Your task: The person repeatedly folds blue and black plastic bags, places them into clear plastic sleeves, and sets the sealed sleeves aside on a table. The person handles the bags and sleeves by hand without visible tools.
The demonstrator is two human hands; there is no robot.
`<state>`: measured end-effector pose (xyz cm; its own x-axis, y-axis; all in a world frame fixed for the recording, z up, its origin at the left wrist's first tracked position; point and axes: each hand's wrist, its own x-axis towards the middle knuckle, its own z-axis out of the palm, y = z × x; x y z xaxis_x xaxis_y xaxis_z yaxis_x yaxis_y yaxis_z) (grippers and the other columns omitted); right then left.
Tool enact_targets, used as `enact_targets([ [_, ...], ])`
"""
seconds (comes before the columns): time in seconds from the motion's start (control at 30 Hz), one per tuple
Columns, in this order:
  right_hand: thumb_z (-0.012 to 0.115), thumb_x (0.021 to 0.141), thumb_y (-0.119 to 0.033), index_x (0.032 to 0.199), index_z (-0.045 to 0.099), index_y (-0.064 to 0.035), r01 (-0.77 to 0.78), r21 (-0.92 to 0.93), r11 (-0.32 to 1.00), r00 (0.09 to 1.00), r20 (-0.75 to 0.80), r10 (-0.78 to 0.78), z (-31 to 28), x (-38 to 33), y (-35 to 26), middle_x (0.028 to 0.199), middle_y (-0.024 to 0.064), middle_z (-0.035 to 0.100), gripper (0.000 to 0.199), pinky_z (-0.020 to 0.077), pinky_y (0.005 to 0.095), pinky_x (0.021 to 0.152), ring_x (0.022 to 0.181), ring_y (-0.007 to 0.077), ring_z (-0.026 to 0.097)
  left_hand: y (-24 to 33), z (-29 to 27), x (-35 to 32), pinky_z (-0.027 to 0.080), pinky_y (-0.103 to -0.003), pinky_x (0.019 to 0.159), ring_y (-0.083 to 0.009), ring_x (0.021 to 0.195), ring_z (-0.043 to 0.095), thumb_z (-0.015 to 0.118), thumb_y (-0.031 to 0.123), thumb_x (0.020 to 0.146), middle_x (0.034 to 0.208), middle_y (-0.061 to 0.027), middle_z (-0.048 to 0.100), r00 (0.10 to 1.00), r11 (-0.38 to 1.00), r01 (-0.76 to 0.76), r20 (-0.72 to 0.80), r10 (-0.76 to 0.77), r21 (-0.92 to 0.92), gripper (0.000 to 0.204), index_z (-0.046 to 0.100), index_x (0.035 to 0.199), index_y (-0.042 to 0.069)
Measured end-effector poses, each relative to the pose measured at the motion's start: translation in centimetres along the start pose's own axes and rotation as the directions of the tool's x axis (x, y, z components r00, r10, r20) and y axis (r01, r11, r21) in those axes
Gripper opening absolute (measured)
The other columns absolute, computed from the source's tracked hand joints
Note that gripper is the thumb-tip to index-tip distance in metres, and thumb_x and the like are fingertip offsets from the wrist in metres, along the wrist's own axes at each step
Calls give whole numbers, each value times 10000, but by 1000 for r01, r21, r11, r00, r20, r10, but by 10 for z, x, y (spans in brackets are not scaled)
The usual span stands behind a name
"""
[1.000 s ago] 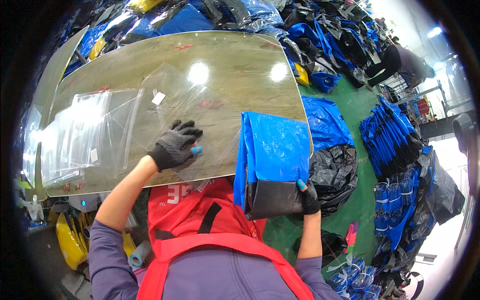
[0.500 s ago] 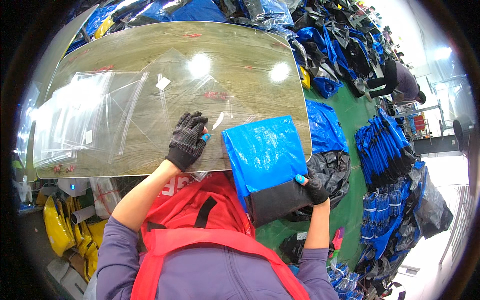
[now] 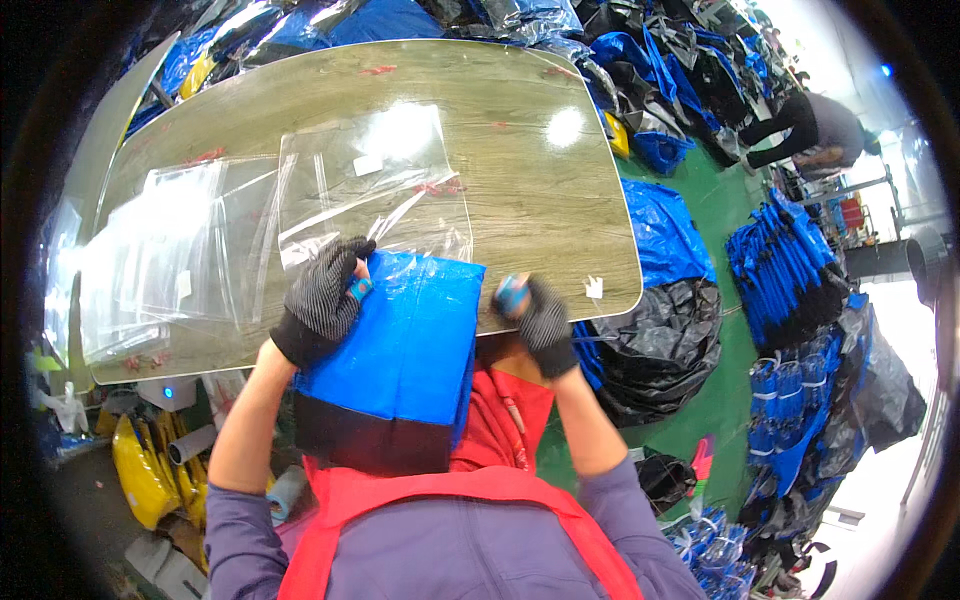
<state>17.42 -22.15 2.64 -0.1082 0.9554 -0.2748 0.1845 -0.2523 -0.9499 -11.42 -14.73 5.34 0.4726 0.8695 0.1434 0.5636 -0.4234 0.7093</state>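
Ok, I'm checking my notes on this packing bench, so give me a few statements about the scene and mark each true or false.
1. Both hands wear dark knit gloves. True: the left hand and the right hand are both gloved.
2. The left hand rests on a yellow bag. False: it rests on the upper left edge of the blue bag.
3. The blue bag lies wholly on the table. False: its dark lower end hangs past the near edge of the wooden table, toward the person.
4. Clear plastic bags lie on the table to the left of the blue bag. True.
5. The floor right of the table is red. False: it is green.
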Motion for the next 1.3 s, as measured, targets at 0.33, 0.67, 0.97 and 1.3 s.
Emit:
enact_targets([
  [0.33,609,893,-487,978,640,-29,-65,133,989,998,34,61,-1,38,-6,823,69,656,467,501,276,610,741,118,617,6,6,-23,317,-491,1077,-390,1233,474,635,152,846,1249,-188,574,989,988,-105,-93,116,114,212,589,1031,58],
  [0.67,691,863,-322,957,693,-27,-11,-180,984,973,-228,-31,16,41,1,757,115,690,310,515,325,603,643,190,653,20,34,-27,375,-455,1038,-399,1197,500,628,159,853,1227,-213,568,980,985,1,-197,33,174,315,584,1139,34],
  [0.97,528,939,-310,1081,611,5,228,-600,766,951,-31,-308,19,-45,17,927,233,648,355,506,443,762,865,401,630,-19,22,-42,443,-407,931,-315,1033,573,647,167,854,1078,-171,603,863,984,171,-475,-171,-43,298,580,1097,8],
  [1.3,784,740,-428,1357,401,-9,-38,217,975,990,-123,66,34,-24,-16,1238,139,554,838,481,367,904,1105,236,548,1,25,-52,516,-380,866,-236,1027,588,767,347,783,1179,-162,600,865,558,462,211,-455,-690,721,441,1346,35],
])
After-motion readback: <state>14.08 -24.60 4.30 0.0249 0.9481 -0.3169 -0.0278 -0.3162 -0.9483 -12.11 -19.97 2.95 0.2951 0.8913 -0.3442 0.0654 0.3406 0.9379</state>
